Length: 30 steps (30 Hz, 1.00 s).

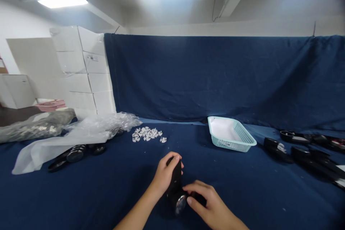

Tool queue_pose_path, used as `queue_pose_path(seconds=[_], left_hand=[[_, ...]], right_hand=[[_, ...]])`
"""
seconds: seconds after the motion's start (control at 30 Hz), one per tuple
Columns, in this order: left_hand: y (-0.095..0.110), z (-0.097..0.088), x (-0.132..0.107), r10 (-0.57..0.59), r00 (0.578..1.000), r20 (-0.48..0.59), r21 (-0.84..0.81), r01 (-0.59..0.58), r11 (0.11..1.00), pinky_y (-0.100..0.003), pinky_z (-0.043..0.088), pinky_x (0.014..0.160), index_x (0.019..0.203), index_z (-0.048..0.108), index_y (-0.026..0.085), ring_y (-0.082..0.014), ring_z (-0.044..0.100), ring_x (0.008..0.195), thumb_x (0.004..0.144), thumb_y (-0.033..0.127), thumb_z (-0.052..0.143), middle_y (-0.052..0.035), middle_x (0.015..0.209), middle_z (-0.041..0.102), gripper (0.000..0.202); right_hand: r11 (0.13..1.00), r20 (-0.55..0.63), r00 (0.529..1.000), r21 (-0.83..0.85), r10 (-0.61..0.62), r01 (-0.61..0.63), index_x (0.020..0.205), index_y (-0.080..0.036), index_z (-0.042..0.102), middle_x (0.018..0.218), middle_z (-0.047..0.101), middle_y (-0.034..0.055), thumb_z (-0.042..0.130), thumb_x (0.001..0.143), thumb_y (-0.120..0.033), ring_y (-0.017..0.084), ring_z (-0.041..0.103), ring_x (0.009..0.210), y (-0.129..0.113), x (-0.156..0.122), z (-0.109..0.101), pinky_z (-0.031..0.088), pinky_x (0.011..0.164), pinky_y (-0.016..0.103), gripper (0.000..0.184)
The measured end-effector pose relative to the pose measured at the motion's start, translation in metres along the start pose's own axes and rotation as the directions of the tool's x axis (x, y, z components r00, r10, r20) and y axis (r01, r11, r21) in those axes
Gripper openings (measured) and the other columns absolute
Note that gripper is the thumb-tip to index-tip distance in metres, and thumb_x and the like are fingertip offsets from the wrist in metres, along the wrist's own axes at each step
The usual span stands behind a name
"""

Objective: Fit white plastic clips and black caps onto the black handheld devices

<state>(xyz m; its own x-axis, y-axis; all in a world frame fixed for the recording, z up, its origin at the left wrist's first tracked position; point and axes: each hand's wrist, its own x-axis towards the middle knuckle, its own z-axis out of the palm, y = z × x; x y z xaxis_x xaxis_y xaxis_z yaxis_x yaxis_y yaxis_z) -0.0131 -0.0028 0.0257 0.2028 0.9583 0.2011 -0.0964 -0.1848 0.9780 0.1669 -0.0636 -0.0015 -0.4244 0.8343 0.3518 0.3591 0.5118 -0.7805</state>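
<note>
Left hand [165, 173] grips black part [176, 179]; right hand [206, 201] curled at round end [180, 205], hold unclear. Looks mid-work; white pieces [147, 134] loose.

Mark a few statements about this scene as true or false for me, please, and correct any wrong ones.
1. The left hand holds a black object. True.
2. The basket stands right of the white pieces. True.
3. The right hand reaches into the basket. False: it is by the black object's shiny end.
4. The hanging cloth is red. False: it is dark blue.
5. Translucent plastic lies left of the white pieces. True.
</note>
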Motion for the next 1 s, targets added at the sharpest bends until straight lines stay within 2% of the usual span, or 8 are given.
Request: queue_pose_path(seconds=[0.1, 0.2, 0.27, 0.33, 0.53, 0.7, 0.83, 1.0], left_hand=[[0.001, -0.002, -0.003, 0.084, 0.989, -0.124, 0.088, -0.074, 0.993, -0.024, 0.046, 0.056, 0.090, 0.057, 0.018, -0.0154, 0.061, 0.061, 0.090, 0.047, 0.045, -0.0014, 0.073, 0.062, 0.031], [0.002, -0.006, -0.008, 0.287, 0.934, -0.211, 0.299, -0.218, 0.929, -0.026, 0.048, 0.068, 0.095, 0.058, 0.020, -0.0167, 0.062, 0.073, 0.091, 0.041, 0.045, -0.0022, 0.082, 0.065, 0.026], [0.001, -0.009, -0.011, 0.411, 0.891, -0.194, 0.433, -0.298, 0.851, -0.028, 0.047, 0.075, 0.100, 0.058, 0.021, -0.0175, 0.062, 0.080, 0.091, 0.037, 0.045, -0.0030, 0.089, 0.065, 0.022], [0.000, -0.011, -0.014, 0.477, 0.870, -0.127, 0.514, -0.354, 0.781, -0.029, 0.046, 0.080, 0.104, 0.056, 0.021, -0.0181, 0.062, 0.086, 0.092, 0.034, 0.044, -0.0036, 0.094, 0.065, 0.022], [0.008, -0.006, -0.017, 0.423, 0.897, 0.132, 0.596, -0.412, 0.689, -0.032, 0.044, 0.090, 0.119, 0.050, 0.025, -0.0187, 0.059, 0.099, 0.090, 0.031, 0.049, -0.0042, 0.108, 0.062, 0.030], [0.013, 0.006, -0.020, 0.360, 0.888, 0.288, 0.619, -0.459, 0.637, -0.032, 0.043, 0.094, 0.124, 0.049, 0.029, -0.0188, 0.056, 0.105, 0.083, 0.025, 0.056, -0.0029, 0.114, 0.060, 0.042], [0.010, 0.009, -0.020, 0.321, 0.891, 0.320, 0.603, -0.453, 0.656, -0.031, 0.044, 0.094, 0.120, 0.053, 0.028, -0.0181, 0.056, 0.104, 0.079, 0.021, 0.060, -0.0022, 0.111, 0.060, 0.042], [0.006, 0.009, -0.020, 0.345, 0.889, 0.302, 0.578, -0.459, 0.675, -0.031, 0.045, 0.094, 0.120, 0.052, 0.027, -0.0183, 0.057, 0.104, 0.075, 0.015, 0.059, -0.0027, 0.112, 0.061, 0.047]], right_hand=[[0.999, 0.000, 0.999, 0.004, -0.037, 0.037, 0.110, -0.026, 0.063, 0.100, 0.064, 0.0043, 0.057, 0.085, -0.023, 0.017, 0.061, 0.090, -0.004, 0.001, -0.003, 0.049, 0.085, 0.031, 0.026], [0.998, 0.002, 1.000, -0.056, -0.018, 0.018, 0.116, -0.027, 0.061, 0.119, 0.059, 0.0066, 0.056, 0.086, -0.025, 0.020, 0.057, 0.108, -0.003, 0.002, -0.004, 0.043, 0.097, 0.035, 0.030], [0.995, 0.012, 1.000, -0.099, 0.008, -0.007, 0.119, -0.028, 0.059, 0.129, 0.054, 0.0073, 0.057, 0.085, -0.027, 0.022, 0.050, 0.120, 0.000, 0.002, -0.003, 0.037, 0.105, 0.039, 0.034], [0.993, 0.020, 0.999, -0.119, 0.028, -0.025, 0.120, -0.028, 0.058, 0.134, 0.051, 0.0074, 0.057, 0.085, -0.027, 0.023, 0.046, 0.125, 0.002, 0.002, -0.002, 0.033, 0.108, 0.040, 0.035], [0.995, -0.016, 0.999, -0.092, 0.043, -0.044, 0.109, -0.026, 0.061, 0.128, 0.055, 0.0063, 0.057, 0.084, -0.024, 0.021, 0.052, 0.118, 0.000, 0.003, -0.003, 0.040, 0.101, 0.035, 0.025], [0.999, -0.055, 0.998, -0.029, 0.022, -0.023, 0.090, -0.021, 0.062, 0.098, 0.063, 0.0041, 0.056, 0.084, -0.019, 0.017, 0.061, 0.091, 0.002, 0.005, -0.001, 0.046, 0.085, 0.029, 0.009], [0.999, -0.076, 0.997, -0.032, 0.024, -0.026, 0.083, -0.019, 0.062, 0.088, 0.062, 0.0038, 0.054, 0.086, -0.022, 0.018, 0.059, 0.085, 0.009, 0.006, 0.001, 0.046, 0.079, 0.029, 0.009], [0.999, -0.076, 0.997, -0.039, 0.034, -0.037, 0.081, -0.018, 0.063, 0.087, 0.062, 0.0043, 0.053, 0.087, -0.026, 0.018, 0.059, 0.083, 0.011, 0.007, 0.003, 0.046, 0.077, 0.030, 0.014]])
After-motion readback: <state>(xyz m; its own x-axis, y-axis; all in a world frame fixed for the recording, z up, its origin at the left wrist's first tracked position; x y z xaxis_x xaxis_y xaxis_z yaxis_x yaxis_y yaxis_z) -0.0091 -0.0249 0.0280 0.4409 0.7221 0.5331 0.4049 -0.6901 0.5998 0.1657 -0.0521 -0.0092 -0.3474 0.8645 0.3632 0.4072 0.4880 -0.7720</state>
